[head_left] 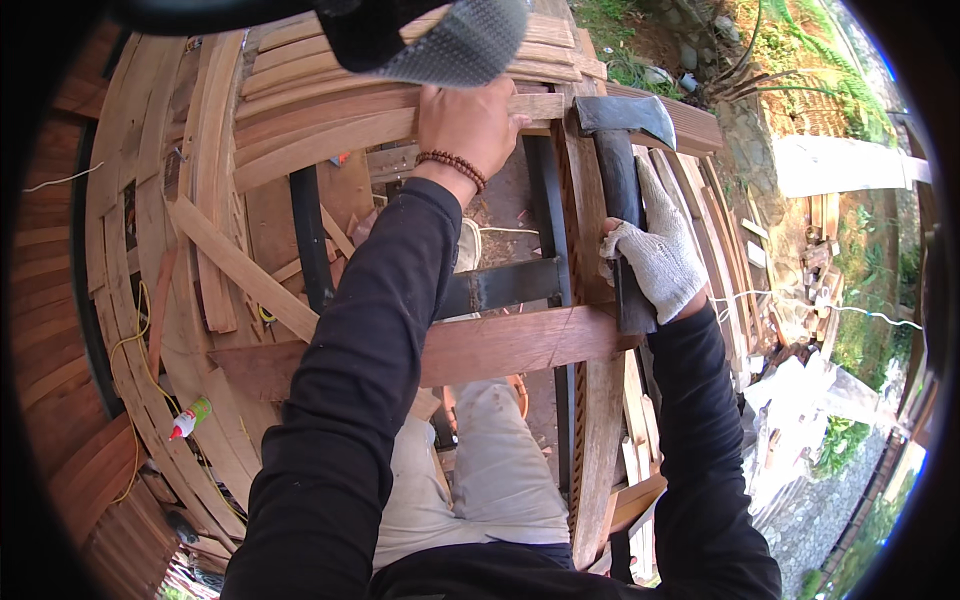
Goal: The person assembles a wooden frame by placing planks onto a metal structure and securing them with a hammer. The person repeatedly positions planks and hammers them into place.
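My right hand (655, 258), in a white fingerless knit glove, is wrapped round the dark handle of a hatchet (616, 140). The hatchet's steel head points away from me, its blade edge to the right, above the wooden beam on the right side. My left hand (465, 132), bare with a beaded bracelet on the wrist, grips a wooden board (345, 147) at the far side of the frame. Its thumb lies near the board's right end, and its fingertips are partly hidden. Nearer to me, a reddish plank (510, 343) runs crosswise under my left forearm.
Several more boards (290, 62) lie beyond my left hand. Black metal bars (505, 285) cross the opening below. A glue bottle (190, 418) and a yellow cord (143, 330) lie on planks at left. Wood scraps and plastic sheeting (800, 400) are on the ground at right.
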A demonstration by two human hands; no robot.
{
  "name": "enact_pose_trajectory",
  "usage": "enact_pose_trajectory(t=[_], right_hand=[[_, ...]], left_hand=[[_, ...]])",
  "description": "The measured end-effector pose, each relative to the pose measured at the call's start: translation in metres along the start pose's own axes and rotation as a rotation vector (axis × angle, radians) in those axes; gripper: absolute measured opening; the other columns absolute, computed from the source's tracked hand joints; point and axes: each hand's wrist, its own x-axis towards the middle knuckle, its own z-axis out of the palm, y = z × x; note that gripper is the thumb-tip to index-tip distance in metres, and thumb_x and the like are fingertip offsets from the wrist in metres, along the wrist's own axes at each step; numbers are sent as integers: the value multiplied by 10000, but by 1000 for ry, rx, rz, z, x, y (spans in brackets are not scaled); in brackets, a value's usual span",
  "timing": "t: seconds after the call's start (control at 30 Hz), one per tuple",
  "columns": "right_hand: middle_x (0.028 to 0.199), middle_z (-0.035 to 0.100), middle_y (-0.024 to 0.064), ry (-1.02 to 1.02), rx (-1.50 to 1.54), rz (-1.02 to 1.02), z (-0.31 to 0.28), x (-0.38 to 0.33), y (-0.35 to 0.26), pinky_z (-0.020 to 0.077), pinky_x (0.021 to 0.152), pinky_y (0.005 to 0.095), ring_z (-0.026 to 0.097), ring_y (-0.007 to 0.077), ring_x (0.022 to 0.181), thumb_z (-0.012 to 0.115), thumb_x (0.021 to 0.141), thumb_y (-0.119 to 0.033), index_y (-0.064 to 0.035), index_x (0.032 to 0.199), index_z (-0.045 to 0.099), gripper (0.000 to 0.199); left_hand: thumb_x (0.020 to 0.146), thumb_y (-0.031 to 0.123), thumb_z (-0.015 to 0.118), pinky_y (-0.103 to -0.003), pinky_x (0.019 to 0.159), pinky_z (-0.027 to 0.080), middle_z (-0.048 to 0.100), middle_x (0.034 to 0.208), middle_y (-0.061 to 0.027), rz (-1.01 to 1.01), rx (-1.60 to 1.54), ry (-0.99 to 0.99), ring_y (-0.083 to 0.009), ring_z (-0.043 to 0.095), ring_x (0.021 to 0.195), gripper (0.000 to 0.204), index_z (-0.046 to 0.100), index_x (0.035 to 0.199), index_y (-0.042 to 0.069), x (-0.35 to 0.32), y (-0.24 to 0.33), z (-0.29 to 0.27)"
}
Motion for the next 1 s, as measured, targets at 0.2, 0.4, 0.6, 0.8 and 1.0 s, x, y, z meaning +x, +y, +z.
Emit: enact_pose_trajectory(t=[0.2, 0.4, 0.6, 0.8, 1.0], right_hand=[[1572, 429, 332, 70, -131, -186, 11, -3, 34, 216, 1252, 474, 292, 444, 1535, 827, 774, -108, 89, 1575, 378, 940], [1562, 455, 338, 109, -212, -227, 15, -1, 34, 222, 1280, 465, 331, 444, 1541, 829, 800, -159, 102, 1578, 365, 942], [1562, 451, 344, 127, -242, -159, 14, -4, 25, 242, 1276, 464, 341, 445, 1536, 818, 804, -205, 100, 1583, 358, 955], [1593, 416, 346, 160, -206, -146, 19, -3, 28, 234, 1282, 461, 313, 447, 1555, 785, 832, -267, 87, 1608, 318, 972], [1612, 404, 330, 178, -184, -119, 19, -6, 28, 223, 1287, 461, 286, 441, 1570, 770, 844, -285, 68, 1623, 302, 975]], left_hand=[[903, 385, 785, -474, 888, 514, 723, 1060, -85, 26, 28, -26, -314, 709, 1018, 348, 726, 1093, 99, 0, 4, -5], [936, 464, 737, -484, 898, 557, 762, 1038, -151, 7, -1, -238, -357, 730, 1014, 431, 728, 1108, 68, 15, 0, -13], [922, 723, 617, -469, 926, 565, 771, 1021, -220, -28, -1, -561, -385, 737, 994, 713, 776, 1030, 36, 47, 7, -31], [946, 727, 582, -486, 938, 561, 768, 1045, -232, -2, 107, -572, -390, 733, 1026, 736, 800, 1054, 33, 47, 4, -18], [976, 691, 568, -496, 959, 552, 761, 1049, -251, 33, 151, -621, -400, 725, 1059, 711, 794, 1075, 24, 48, 9, -24]])
